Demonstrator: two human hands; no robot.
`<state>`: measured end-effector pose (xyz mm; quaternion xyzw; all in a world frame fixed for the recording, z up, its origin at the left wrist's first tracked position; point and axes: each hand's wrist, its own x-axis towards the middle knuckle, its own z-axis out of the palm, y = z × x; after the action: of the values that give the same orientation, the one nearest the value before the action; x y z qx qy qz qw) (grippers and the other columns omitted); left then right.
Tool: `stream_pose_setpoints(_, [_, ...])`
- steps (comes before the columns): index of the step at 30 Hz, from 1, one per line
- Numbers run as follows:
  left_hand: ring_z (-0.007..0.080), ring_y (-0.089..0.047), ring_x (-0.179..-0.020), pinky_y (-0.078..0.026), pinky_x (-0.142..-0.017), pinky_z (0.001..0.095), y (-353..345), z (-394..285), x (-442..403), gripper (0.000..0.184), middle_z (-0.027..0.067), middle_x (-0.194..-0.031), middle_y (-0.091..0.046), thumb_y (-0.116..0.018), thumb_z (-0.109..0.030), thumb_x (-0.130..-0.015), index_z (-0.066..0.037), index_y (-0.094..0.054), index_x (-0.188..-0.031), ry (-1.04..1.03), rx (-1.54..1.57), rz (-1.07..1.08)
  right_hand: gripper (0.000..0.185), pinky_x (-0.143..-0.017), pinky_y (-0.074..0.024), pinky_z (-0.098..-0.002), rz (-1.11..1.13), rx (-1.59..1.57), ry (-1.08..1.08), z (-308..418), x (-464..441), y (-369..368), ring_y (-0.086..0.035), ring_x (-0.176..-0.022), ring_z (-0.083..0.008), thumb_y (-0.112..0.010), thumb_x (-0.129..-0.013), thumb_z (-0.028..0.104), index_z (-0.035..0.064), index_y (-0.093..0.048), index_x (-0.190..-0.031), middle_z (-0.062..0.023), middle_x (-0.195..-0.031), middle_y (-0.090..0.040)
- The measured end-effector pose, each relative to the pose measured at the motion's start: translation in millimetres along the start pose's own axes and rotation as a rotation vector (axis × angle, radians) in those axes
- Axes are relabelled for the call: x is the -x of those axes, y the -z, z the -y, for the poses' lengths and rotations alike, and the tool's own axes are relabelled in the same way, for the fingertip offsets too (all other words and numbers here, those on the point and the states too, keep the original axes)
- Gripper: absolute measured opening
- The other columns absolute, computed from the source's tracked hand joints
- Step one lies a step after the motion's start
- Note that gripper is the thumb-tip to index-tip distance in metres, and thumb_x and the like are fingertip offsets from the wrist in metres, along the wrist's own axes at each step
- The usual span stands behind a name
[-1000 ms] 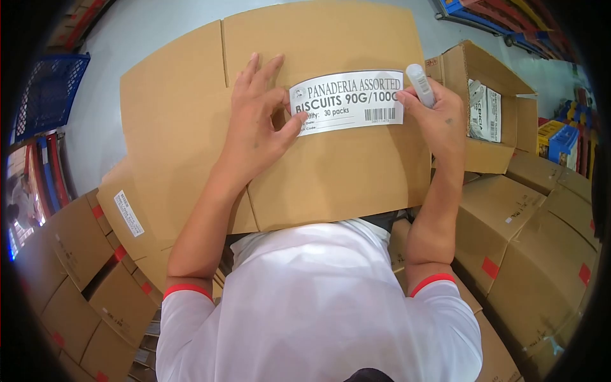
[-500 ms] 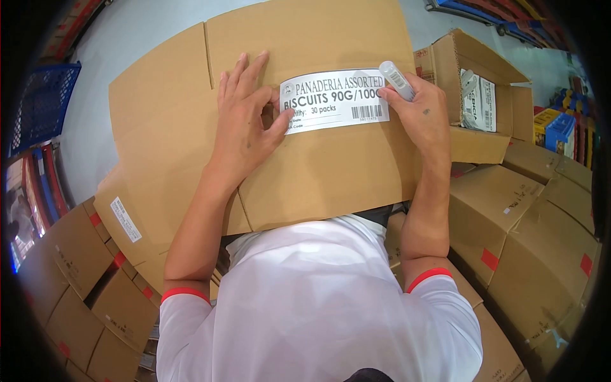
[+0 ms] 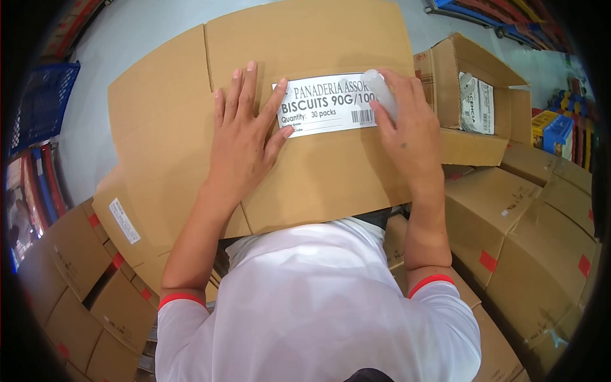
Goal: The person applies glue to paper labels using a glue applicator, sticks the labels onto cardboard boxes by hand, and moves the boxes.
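A white printed label (image 3: 328, 114) lies on a large flat cardboard piece (image 3: 305, 172) in front of me. My left hand (image 3: 242, 134) rests on the cardboard with fingers spread, its index finger and thumb touching the label's left end. My right hand (image 3: 407, 124) is at the label's right end, closed around a whitish, semi-clear cylinder (image 3: 382, 94), perhaps a marker. The cylinder and fingers cover the end of the label's top lines.
At the right stands an open carton (image 3: 474, 140) with printed labels (image 3: 477, 105) inside. Stacked boxes fill the lower right (image 3: 477, 213) and lower left (image 3: 73, 251). A blue crate (image 3: 44, 108) is at the far left. Colourful packs (image 3: 557, 132) lie beyond the carton.
My left fingers have gone from a pinch at the label's left edge to spread flat. My right hand has moved left over the label's right end with the cylinder. The view has shifted slightly.
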<state>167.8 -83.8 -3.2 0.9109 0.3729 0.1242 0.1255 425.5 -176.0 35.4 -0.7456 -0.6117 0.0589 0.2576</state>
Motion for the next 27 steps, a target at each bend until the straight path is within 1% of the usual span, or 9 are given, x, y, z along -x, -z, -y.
stream_pose_setpoints(6, [0.0376, -0.021, -0.16, -0.016, -0.127, 0.0577, 2.5, 1.9, 0.4, 0.059, 0.0142, -0.174, -0.024, -0.059, -0.037, -0.105, -0.022, -0.046, -0.16, 0.034, -0.019, 0.047, 0.038, -0.077, -0.0533, -0.0438, -0.151, 0.148, 0.063, -16.0, 5.5, -9.9, -0.065, -0.087, -0.0326, -0.078, -0.088, 0.009, 0.0099, -0.07, -0.124, -0.0103, -0.1, -0.066])
stream_pose_setpoints(13, [0.038, -0.023, -0.159, -0.015, -0.128, 0.0567, -0.2, 6.0, 1.5, 0.058, 0.0165, -0.172, -0.025, -0.054, -0.039, -0.107, -0.018, -0.046, -0.16, 0.029, 0.006, 0.03, 0.033, -0.072, -0.0531, -0.0425, -0.085, 0.097, -0.023, -1.1, 3.1, -16.8, -0.064, -0.083, -0.0308, -0.074, -0.091, 0.009, 0.0075, -0.073, -0.123, -0.0104, -0.093, -0.063])
stream_pose_setpoints(15, [0.0395, -0.026, -0.157, -0.02, -0.127, 0.0562, -0.3, 8.7, 0.8, 0.057, 0.0204, -0.17, -0.028, -0.052, -0.037, -0.108, -0.009, -0.046, -0.158, 0.067, 0.245, -0.103, 0.031, -0.067, -0.0527, -0.0416, -0.01, 0.107, 0.112, 28.8, -2.1, -30.1, -0.064, -0.08, -0.0298, -0.074, -0.091, 0.006, 0.003, -0.072, -0.122, -0.0123, -0.091, -0.064])
stream_pose_setpoints(16, [0.0395, -0.026, -0.157, -0.02, -0.127, 0.0562, -0.7, 10.4, -0.5, 0.057, 0.0204, -0.17, -0.028, -0.052, -0.037, -0.108, -0.009, -0.046, -0.158, 0.063, 0.244, -0.105, 0.03, -0.068, -0.0535, -0.0418, 0.017, 0.05, 0.164, 45.2, -4.6, -43.2, -0.064, -0.081, -0.0305, -0.071, -0.091, 0.005, 0.001, -0.071, -0.121, -0.013, -0.09, -0.063])
stream_pose_setpoints(18, [0.0409, -0.026, -0.157, -0.021, -0.127, 0.0523, -1.7, 13.8, -2.1, 0.056, 0.0231, -0.17, -0.028, -0.047, -0.035, -0.11, -0.004, -0.047, -0.157, 0.122, 0.622, -0.26, 0.028, -0.069, -0.0555, -0.0421, 0.074, -0.053, 0.253, 82.2, -7.6, -71.0, -0.065, -0.085, -0.0314, -0.067, -0.091, 0.004, -0.0016, -0.069, -0.119, -0.0136, -0.091, -0.062])
stream_pose_setpoints(21, [0.042, -0.025, -0.158, -0.021, -0.127, 0.0493, -1.2, 24.1, -1.5, 0.056, 0.0254, -0.169, -0.029, -0.043, -0.035, -0.111, -0.001, -0.049, -0.155, 0.161, 0.804, -0.295, 0.027, -0.071, -0.0569, -0.0421, 0.188, -0.099, 0.324, 117.5, -9.9, -88.9, -0.065, -0.088, -0.0319, -0.064, -0.091, 0.004, -0.0026, -0.068, -0.117, -0.0134, -0.092, -0.062])
stream_pose_setpoints(22, [0.042, -0.025, -0.158, -0.021, -0.127, 0.0493, 0.0, 27.0, -1.6, 0.056, 0.0254, -0.169, -0.029, -0.043, -0.035, -0.111, -0.001, -0.049, -0.155, 0.152, 0.804, -0.294, 0.027, -0.072, -0.0572, -0.042, 0.277, -0.098, 0.357, 121.4, -11.6, -88.8, -0.065, -0.089, -0.032, -0.063, -0.091, 0.005, -0.0032, -0.067, -0.116, -0.0131, -0.093, -0.062])
stream_pose_setpoints(25, [0.043, -0.023, -0.158, -0.021, -0.127, 0.0498, -0.1, 29.9, -1.5, 0.054, 0.0226, -0.17, -0.029, -0.041, -0.036, -0.111, -0.006, -0.051, -0.155, 0.139, 0.814, -0.32, 0.03, -0.075, -0.0572, -0.0413, 0.166, -0.019, 0.263, 86.3, -17.8, -72.6, -0.067, -0.092, -0.0301, -0.066, -0.092, 0.007, -0.0017, -0.07, -0.121, -0.0133, -0.096, -0.066])
stream_pose_setpoints(27, [0.0421, -0.022, -0.159, -0.019, -0.127, 0.0533, 0.0, 29.8, -2.4, 0.053, 0.0183, -0.171, -0.029, -0.042, -0.04, -0.111, -0.013, -0.053, -0.155, 0.045, 0.392, -0.168, 0.036, -0.074, -0.0562, -0.04, 0.064, 0.072, 0.15, 43.7, -20.7, -48.4, -0.068, -0.088, -0.0285, -0.07, -0.093, 0.01, 0.0025, -0.071, -0.128, -0.0127, -0.095, -0.068])
